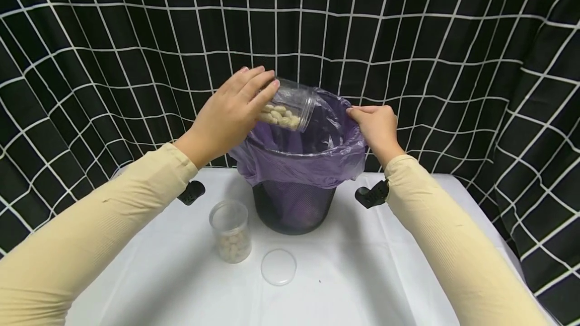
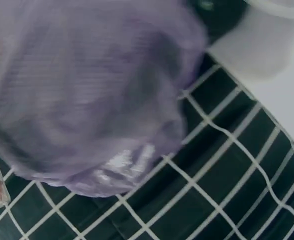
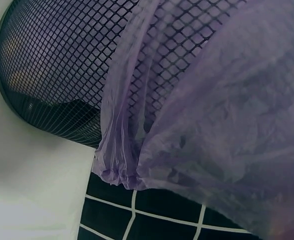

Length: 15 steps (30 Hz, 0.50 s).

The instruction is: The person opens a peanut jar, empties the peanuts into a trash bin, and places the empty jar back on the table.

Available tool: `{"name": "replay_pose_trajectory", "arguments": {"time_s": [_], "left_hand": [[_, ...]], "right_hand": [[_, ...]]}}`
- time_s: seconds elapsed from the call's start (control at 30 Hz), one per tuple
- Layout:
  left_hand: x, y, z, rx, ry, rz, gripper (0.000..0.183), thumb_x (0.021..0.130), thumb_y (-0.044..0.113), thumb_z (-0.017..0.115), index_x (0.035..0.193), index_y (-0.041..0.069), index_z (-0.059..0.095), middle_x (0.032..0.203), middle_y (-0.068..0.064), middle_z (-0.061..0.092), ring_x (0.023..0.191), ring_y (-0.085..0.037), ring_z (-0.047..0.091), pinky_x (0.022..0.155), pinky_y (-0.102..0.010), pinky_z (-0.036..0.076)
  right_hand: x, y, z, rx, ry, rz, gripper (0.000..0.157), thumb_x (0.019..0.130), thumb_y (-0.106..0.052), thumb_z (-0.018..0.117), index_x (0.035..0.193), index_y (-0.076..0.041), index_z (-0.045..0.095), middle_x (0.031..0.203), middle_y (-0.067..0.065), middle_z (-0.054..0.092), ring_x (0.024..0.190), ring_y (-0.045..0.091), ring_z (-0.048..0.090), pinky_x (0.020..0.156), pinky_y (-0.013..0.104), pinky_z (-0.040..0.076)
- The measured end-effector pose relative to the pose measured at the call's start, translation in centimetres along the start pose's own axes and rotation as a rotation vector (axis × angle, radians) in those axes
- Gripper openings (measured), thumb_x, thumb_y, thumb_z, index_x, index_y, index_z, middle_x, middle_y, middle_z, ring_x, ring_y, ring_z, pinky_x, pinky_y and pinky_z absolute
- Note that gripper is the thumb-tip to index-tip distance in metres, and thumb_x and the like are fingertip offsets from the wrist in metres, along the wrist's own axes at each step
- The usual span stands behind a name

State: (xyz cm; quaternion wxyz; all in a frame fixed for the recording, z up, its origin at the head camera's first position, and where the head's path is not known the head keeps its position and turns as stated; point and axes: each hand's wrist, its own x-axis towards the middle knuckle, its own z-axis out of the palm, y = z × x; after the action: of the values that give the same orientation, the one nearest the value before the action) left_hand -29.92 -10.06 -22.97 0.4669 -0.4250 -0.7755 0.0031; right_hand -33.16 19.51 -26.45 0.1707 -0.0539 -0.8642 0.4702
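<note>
Jar [image 1: 293, 95], clear, part-filled with pale pieces [image 1: 280, 116]: gripped in left hand [image 1: 231, 109], tilted over mesh bin [image 1: 272, 205]; right hand [image 1: 377, 126] pinching rim of purple bag [image 1: 299, 166].

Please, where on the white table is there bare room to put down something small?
Widest: the table right of the lid, toward the right sleeve, except one speck. Smaller: between standing jar and left sleeve. Crowded: the mouth of the bin, with bag, tilted jar, left hand and right hand.

White tablecloth [image 1: 217, 296] bearing a dark speck [image 1: 319, 281], white-gridded black curtain [image 1: 290, 34] behind.
</note>
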Motion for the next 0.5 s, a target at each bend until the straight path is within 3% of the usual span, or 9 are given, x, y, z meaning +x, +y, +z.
{"name": "replay_pose_trajectory", "arguments": {"time_s": [0.13,0.37,0.5], "left_hand": [[-0.57,0.08,0.16,-0.011,-0.070,0.009,0.055,0.085,-0.004,0.069,0.137,0.000,0.051,0.141,-0.023,0.054,0.135,-0.038,0.049,0.124,-0.043,0.031],[-0.18,-0.02,0.27,-0.024,0.005,-0.056,0.052,0.086,-0.003,0.065,0.136,-0.004,0.049,0.141,-0.024,0.052,0.135,-0.039,0.048,0.122,-0.044,0.035],[0.10,0.27,0.22,-0.027,-0.013,-0.046,0.054,0.086,-0.001,0.068,0.136,-0.003,0.050,0.141,-0.023,0.053,0.135,-0.038,0.049,0.123,-0.043,0.033]], "right_hand": [[-0.02,0.08,0.01,0.000,0.004,0.000,0.036,0.092,-0.028,0.065,0.119,-0.004,0.071,0.122,0.016,0.069,0.120,0.027,0.064,0.104,0.038,0.051],[-0.01,0.00,-0.03,0.005,-0.001,-0.004,0.037,0.092,-0.028,0.064,0.120,-0.004,0.071,0.122,0.016,0.069,0.119,0.028,0.064,0.104,0.038,0.051],[-0.04,0.00,-0.06,0.005,-0.003,0.000,0.037,0.092,-0.028,0.064,0.120,-0.004,0.071,0.122,0.016,0.069,0.119,0.027,0.064,0.104,0.037,0.051]]}}
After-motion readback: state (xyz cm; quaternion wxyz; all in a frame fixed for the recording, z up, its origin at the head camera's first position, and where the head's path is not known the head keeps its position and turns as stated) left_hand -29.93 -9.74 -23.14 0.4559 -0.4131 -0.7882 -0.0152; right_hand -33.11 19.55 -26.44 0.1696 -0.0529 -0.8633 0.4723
